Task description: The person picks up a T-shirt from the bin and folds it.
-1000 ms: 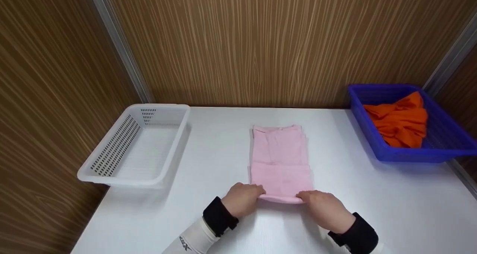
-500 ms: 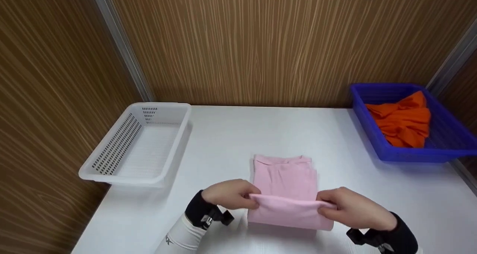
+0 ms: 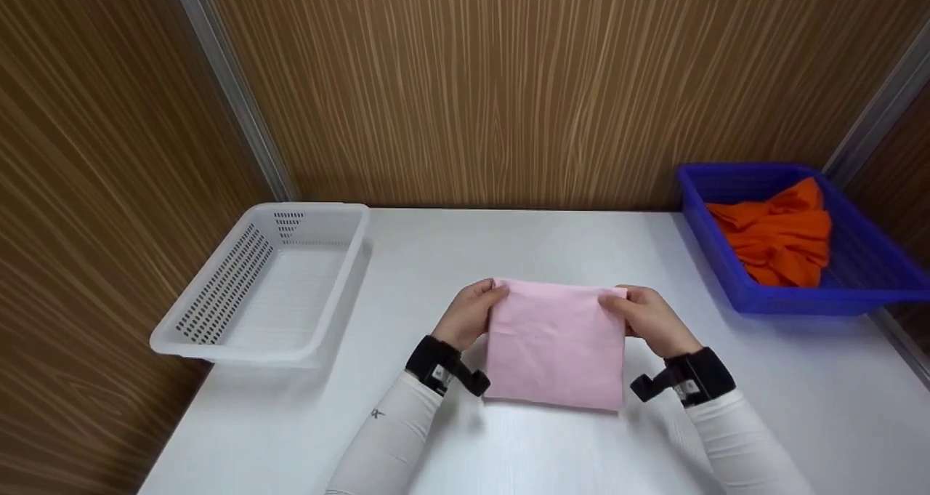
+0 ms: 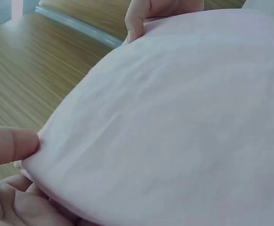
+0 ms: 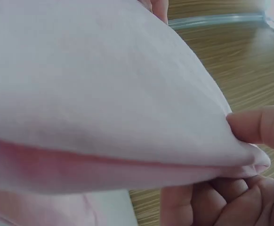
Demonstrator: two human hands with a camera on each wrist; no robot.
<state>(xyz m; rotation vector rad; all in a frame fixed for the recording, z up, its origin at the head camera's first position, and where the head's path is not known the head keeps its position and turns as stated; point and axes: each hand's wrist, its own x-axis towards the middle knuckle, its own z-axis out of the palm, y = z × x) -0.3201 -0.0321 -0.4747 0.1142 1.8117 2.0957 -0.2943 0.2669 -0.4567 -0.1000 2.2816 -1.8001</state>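
Observation:
A pink garment [image 3: 556,349], folded into a near-square, stands out against the white table in the head view. At its far left corner my left hand [image 3: 468,316] pinches the cloth, thumb on top and fingers beneath. The far right corner is gripped the same way by my right hand [image 3: 652,322]. Up close in the left wrist view, the pale cloth [image 4: 174,122] bulges between both hands. From the right wrist, layered folds show along the side of the garment [image 5: 104,103]. Whether its near edge touches the table I cannot tell.
A white perforated basket [image 3: 317,342] sits on the left of the white table [image 3: 407,262]. At the right stands a blue basket [image 3: 814,302] containing a crumpled orange cloth [image 3: 781,237]. Wood-grain panels [image 3: 472,95] enclose the back and sides.
Both hands folded the near part of the pink garment away over the rest, and it is now a shorter square. The hands have moved from its near edge to its far corners.

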